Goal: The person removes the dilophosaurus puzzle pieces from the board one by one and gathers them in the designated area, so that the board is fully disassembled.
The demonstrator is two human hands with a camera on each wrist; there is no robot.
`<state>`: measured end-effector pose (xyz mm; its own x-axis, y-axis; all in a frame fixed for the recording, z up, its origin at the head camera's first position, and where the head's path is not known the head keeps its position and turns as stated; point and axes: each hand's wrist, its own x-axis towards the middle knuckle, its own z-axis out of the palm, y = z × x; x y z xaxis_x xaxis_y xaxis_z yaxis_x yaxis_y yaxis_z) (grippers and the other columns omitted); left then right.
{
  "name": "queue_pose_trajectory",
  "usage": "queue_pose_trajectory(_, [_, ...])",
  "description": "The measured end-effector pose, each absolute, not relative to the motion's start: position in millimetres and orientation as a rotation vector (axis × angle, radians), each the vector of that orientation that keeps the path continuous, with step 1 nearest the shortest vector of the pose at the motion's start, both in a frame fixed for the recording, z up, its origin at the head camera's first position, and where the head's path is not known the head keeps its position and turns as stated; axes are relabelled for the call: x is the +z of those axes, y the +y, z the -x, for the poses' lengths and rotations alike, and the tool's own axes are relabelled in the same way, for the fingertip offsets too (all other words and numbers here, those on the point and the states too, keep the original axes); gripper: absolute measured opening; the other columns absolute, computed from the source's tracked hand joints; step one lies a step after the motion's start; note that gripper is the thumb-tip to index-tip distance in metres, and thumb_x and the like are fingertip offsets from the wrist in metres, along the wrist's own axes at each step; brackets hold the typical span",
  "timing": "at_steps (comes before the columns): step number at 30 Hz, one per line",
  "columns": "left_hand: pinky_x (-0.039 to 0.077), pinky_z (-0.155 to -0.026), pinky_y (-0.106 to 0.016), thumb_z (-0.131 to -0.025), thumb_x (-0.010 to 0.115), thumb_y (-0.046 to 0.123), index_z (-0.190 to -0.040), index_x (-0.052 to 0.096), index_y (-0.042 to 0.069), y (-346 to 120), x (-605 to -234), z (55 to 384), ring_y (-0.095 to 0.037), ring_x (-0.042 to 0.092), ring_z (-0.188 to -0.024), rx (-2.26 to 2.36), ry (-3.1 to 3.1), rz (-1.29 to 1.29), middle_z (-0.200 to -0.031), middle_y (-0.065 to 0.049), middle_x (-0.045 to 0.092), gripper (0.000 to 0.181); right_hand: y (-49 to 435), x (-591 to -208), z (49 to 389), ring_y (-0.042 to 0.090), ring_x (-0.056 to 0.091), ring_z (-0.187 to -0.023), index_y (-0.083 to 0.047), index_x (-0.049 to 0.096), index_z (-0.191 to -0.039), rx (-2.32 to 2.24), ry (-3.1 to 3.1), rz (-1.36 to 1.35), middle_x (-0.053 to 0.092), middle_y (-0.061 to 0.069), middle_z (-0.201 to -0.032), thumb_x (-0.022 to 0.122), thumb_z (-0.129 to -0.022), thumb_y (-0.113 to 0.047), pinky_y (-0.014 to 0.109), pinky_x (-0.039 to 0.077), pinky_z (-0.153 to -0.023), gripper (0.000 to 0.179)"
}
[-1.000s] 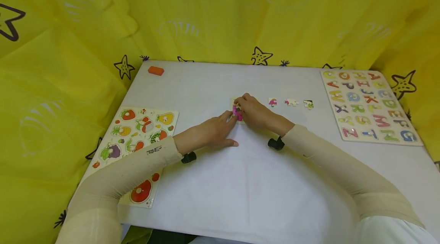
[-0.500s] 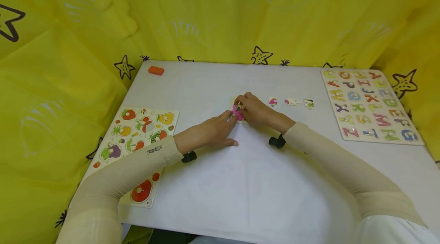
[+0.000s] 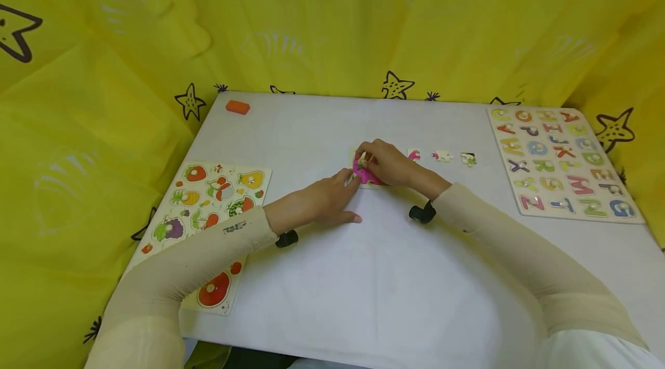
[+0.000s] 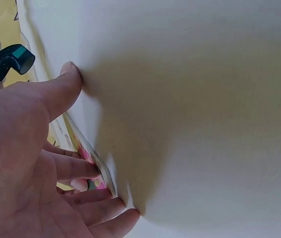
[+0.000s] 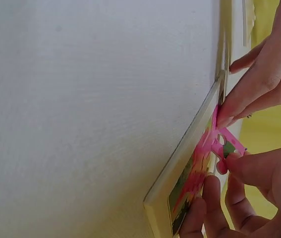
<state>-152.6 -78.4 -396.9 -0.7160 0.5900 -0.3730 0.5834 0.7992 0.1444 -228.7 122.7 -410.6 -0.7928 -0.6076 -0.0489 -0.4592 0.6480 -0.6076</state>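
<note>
My right hand (image 3: pixel 392 162) pinches a small pink and green jigsaw piece (image 5: pixel 229 143) between thumb and index finger, tilted up over a shallow puzzle tray (image 5: pixel 152 210). Its other fingers rest on the pink picture (image 5: pixel 198 171) inside the tray. My left hand (image 3: pixel 326 198) lies along the tray's left side, fingers extended, with fingertips (image 5: pixel 224 116) right at the tray's edge and the thumb spread out on the table. In the left wrist view, my left fingers (image 4: pixel 81 196) partly hide the tray.
Several loose things lie on the white table (image 3: pixel 332 288). Three jigsaw pieces, among them a pink one (image 3: pixel 414 155) and a green one (image 3: pixel 469 159), lie right of the tray. A fruit puzzle board (image 3: pixel 251 196) is left, an alphabet board (image 3: pixel 566 164) right, and an orange block (image 3: pixel 238 107) far left.
My right hand has shifted slightly right, and more of the pink picture shows under its fingers. The left hand stays at the tray's edge.
</note>
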Motion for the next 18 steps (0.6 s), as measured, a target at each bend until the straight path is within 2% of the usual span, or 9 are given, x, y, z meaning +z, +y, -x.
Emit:
queue_pose_trajectory(4, [0.041, -0.122, -0.046, -0.100, 0.057, 0.067, -0.169, 0.019, 0.006, -77.3, -396.9, 151.7, -0.037, 0.043, -0.151, 0.012, 2.584, -0.877, -0.172, -0.023, 0.021, 0.099, 122.6, -407.8, 227.4, 0.031, 0.060, -0.098, -0.005, 0.065, -0.123, -0.896, 2.594, 0.848, 0.064, 0.017, -0.105, 0.060, -0.106, -0.004, 0.043, 0.052, -0.088, 0.019])
queue_pose_trajectory(10, [0.041, -0.121, -0.046, -0.101, 0.056, 0.067, -0.169, 0.019, 0.006, -76.9, -397.4, 149.2, -0.038, 0.044, -0.151, -0.004, 2.579, -0.866, -0.172, -0.023, 0.020, 0.099, 122.2, -404.0, 225.2, 0.023, 0.055, -0.080, -0.002, 0.061, -0.129, -0.927, 2.539, 0.777, 0.064, 0.013, -0.094, 0.058, -0.106, -0.004, 0.033, 0.048, -0.075, 0.023])
queue_pose_trajectory(13, [0.041, -0.122, -0.046, -0.101, 0.056, 0.066, -0.169, 0.019, 0.005, -76.6, -396.4, 149.0, -0.038, 0.045, -0.150, -0.011, 2.588, -0.875, -0.172, -0.023, 0.020, 0.099, 124.8, -401.6, 225.8, 0.022, 0.056, -0.080, -0.004, 0.059, -0.131, -0.936, 2.533, 0.725, 0.065, 0.013, -0.097, 0.059, -0.107, -0.007, 0.031, 0.048, -0.073, 0.024])
queue_pose_trajectory(18, [0.042, -0.121, -0.046, -0.101, 0.056, 0.066, -0.168, 0.021, 0.005, -76.7, -395.6, 149.4, -0.039, 0.047, -0.149, -0.013, 2.598, -0.885, -0.171, -0.023, 0.022, 0.098, 130.8, -397.6, 229.0, 0.025, 0.057, -0.091, -0.002, 0.058, -0.132, -0.982, 2.500, 0.654, 0.065, 0.015, -0.107, 0.060, -0.108, -0.012, 0.032, 0.048, -0.079, 0.026])
